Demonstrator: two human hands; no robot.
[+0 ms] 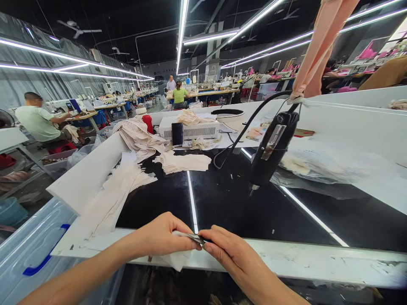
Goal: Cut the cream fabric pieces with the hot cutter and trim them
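My left hand [167, 232] is closed on a white fabric piece [176, 259], which hangs down over the table's front edge. A slim, shiny metal tool [196, 238] lies between both hands, and its exact kind is hard to make out. The fingers of my right hand [222, 246] are pinched on the tool's dark end, and my left thumb presses near its other end. Both hands are close together above the white front edge [286, 254] of the table. Behind them stretches the glossy black tabletop [159, 212].
A black handheld device [273, 148] hangs on a peach cloth strip [318, 51], tip near the tabletop. Pale fabric stacks [182, 162] lie behind and at left [114, 192]. A phone [177, 134] leans against a white box [199, 128]. Plastic bags [311, 163] lie right; people sew beyond.
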